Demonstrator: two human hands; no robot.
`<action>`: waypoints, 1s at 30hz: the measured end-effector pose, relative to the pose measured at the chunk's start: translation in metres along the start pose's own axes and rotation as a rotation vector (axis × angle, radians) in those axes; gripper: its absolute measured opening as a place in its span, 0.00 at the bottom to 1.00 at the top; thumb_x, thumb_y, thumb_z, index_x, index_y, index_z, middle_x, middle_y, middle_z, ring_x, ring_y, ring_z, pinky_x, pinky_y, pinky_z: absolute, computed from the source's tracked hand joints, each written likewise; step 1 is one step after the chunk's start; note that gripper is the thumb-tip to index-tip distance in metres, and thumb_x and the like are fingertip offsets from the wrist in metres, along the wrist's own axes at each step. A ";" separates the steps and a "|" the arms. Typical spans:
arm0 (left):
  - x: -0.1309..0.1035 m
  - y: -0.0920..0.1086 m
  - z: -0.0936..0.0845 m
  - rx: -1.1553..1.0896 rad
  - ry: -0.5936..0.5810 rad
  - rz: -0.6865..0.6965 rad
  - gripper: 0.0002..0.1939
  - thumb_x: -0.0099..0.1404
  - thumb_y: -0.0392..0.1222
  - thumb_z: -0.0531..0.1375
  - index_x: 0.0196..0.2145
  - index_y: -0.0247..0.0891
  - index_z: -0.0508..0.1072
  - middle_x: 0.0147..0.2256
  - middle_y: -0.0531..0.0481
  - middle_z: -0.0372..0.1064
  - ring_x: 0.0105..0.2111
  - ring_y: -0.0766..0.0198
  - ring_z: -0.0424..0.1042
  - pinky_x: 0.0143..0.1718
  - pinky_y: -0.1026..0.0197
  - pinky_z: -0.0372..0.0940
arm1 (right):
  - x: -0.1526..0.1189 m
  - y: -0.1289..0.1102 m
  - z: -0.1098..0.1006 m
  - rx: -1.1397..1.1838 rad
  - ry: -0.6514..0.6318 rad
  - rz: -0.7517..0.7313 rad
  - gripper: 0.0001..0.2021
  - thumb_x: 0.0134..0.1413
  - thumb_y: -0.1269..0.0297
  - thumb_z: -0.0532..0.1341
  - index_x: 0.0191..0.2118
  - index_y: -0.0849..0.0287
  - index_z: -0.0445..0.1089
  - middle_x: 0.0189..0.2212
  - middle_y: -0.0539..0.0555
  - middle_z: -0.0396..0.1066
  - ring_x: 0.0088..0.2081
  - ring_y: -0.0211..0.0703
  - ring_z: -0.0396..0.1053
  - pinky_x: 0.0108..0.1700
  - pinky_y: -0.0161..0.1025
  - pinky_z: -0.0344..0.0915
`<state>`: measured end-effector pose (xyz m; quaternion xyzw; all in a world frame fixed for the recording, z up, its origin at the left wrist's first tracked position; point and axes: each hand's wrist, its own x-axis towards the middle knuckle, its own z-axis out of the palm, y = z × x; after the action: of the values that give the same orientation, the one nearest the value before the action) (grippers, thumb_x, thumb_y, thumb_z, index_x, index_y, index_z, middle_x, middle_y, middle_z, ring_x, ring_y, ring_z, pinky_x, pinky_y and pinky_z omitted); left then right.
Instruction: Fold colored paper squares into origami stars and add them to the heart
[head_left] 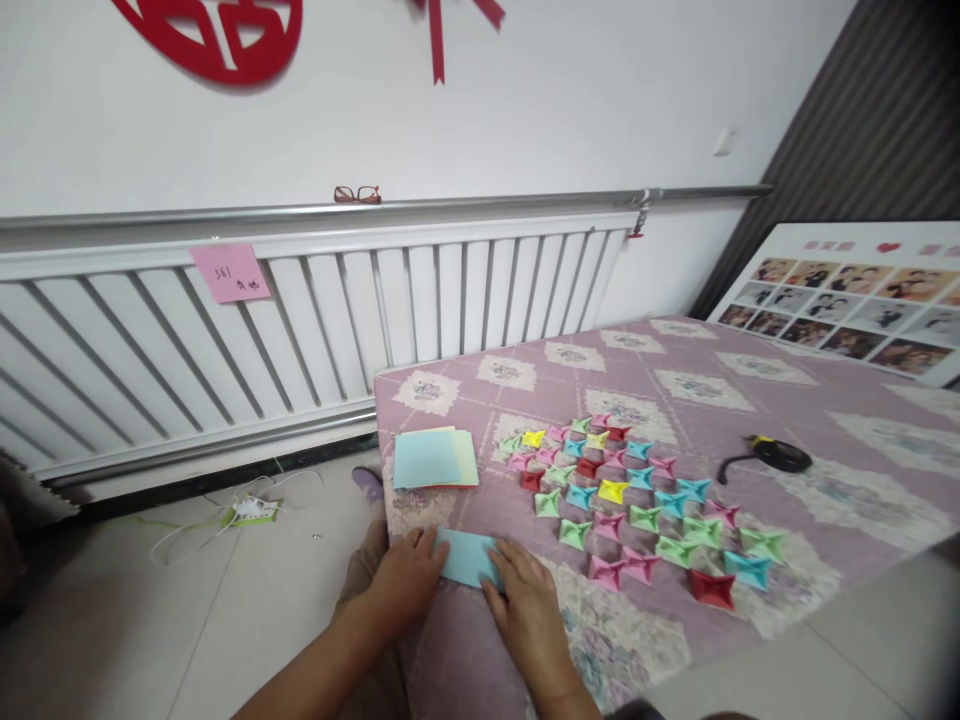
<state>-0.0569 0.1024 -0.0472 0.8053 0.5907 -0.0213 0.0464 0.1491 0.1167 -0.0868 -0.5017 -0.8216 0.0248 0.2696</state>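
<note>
A light blue sheet of paper (468, 557), folded into a rectangle, lies near the table's front left edge. My left hand (411, 572) grips its left end, fingers bent together. At the other end, my right hand (526, 597) holds the paper with fingertips on its right side and the thumb near its lower corner. Just beyond my hands sits a stack of square paper sheets (429, 459), blue on top with pale yellow and red edges showing. Several rows of small folded paper boats (613, 491) in pink, green, blue, yellow and red stand to the right.
A patterned purple cloth (517, 372) covers the table. Farther right lies a black and yellow coiled object (780, 455), perhaps a tape measure. A white radiator (435, 300) runs behind, with eyeglasses (358, 194) on its pipe. A power strip (255, 511) with cables is on the floor.
</note>
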 end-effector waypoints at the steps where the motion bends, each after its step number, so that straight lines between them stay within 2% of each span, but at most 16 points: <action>1: 0.000 0.000 0.002 0.019 0.008 0.004 0.26 0.61 0.30 0.50 0.57 0.37 0.60 0.59 0.37 0.54 0.57 0.47 0.56 0.51 0.42 0.57 | 0.000 -0.002 -0.002 0.002 -0.001 -0.013 0.14 0.56 0.65 0.56 0.48 0.56 0.69 0.49 0.57 0.69 0.53 0.50 0.63 0.55 0.50 0.56; 5: -0.002 -0.003 0.006 0.031 0.037 0.011 0.23 0.64 0.30 0.48 0.57 0.39 0.61 0.59 0.39 0.55 0.57 0.47 0.56 0.52 0.42 0.56 | 0.001 -0.009 -0.009 0.014 0.014 -0.063 0.13 0.54 0.67 0.58 0.46 0.55 0.69 0.46 0.55 0.70 0.50 0.49 0.64 0.54 0.49 0.54; 9: -0.009 0.000 0.004 -0.001 0.101 -0.033 0.19 0.65 0.31 0.49 0.53 0.40 0.65 0.55 0.42 0.60 0.55 0.49 0.58 0.53 0.46 0.54 | -0.001 -0.017 -0.015 0.036 0.039 -0.101 0.09 0.54 0.68 0.60 0.41 0.55 0.70 0.36 0.52 0.71 0.40 0.45 0.66 0.47 0.45 0.56; 12: -0.019 0.012 0.005 -0.022 0.120 -0.072 0.15 0.66 0.33 0.50 0.48 0.40 0.69 0.47 0.43 0.67 0.50 0.52 0.62 0.50 0.49 0.57 | -0.006 -0.022 -0.013 0.027 0.047 -0.182 0.07 0.56 0.69 0.58 0.40 0.54 0.70 0.31 0.50 0.69 0.34 0.42 0.66 0.40 0.40 0.56; 16: -0.034 0.033 0.011 -0.052 0.112 -0.111 0.11 0.66 0.35 0.51 0.40 0.41 0.72 0.37 0.46 0.69 0.39 0.54 0.67 0.43 0.51 0.61 | -0.016 -0.026 -0.003 -0.012 0.001 -0.266 0.08 0.56 0.71 0.58 0.40 0.54 0.69 0.31 0.49 0.68 0.32 0.40 0.65 0.37 0.37 0.57; 21: -0.055 0.054 0.015 -0.159 0.140 -0.064 0.11 0.65 0.36 0.52 0.41 0.42 0.73 0.34 0.46 0.69 0.37 0.54 0.68 0.41 0.49 0.63 | -0.027 -0.031 -0.002 0.042 -0.060 -0.213 0.09 0.54 0.77 0.56 0.34 0.55 0.68 0.33 0.49 0.69 0.35 0.41 0.66 0.38 0.36 0.62; 25: -0.069 0.053 0.011 -0.512 0.285 -0.015 0.16 0.63 0.44 0.54 0.48 0.42 0.70 0.41 0.45 0.69 0.40 0.56 0.69 0.42 0.54 0.66 | -0.031 -0.025 -0.007 0.224 -0.010 -0.143 0.12 0.55 0.76 0.51 0.36 0.55 0.70 0.36 0.52 0.70 0.38 0.40 0.69 0.39 0.34 0.67; 28: -0.067 0.043 0.014 -0.862 0.398 -0.216 0.17 0.65 0.44 0.51 0.49 0.39 0.68 0.46 0.43 0.67 0.42 0.59 0.69 0.43 0.57 0.66 | -0.036 -0.016 -0.008 0.316 0.073 -0.065 0.14 0.55 0.74 0.49 0.38 0.55 0.70 0.38 0.55 0.70 0.39 0.41 0.71 0.40 0.35 0.69; 30: -0.061 0.037 0.017 -1.107 0.333 -0.398 0.18 0.65 0.41 0.50 0.51 0.37 0.66 0.47 0.43 0.68 0.40 0.60 0.70 0.40 0.59 0.68 | -0.041 -0.011 -0.009 0.350 0.125 -0.017 0.14 0.54 0.73 0.49 0.37 0.55 0.71 0.38 0.56 0.71 0.39 0.42 0.72 0.39 0.37 0.70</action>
<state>-0.0399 0.0316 -0.0572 0.5283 0.6524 0.4067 0.3603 0.1584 0.0752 -0.0931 -0.4407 -0.7907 0.1338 0.4032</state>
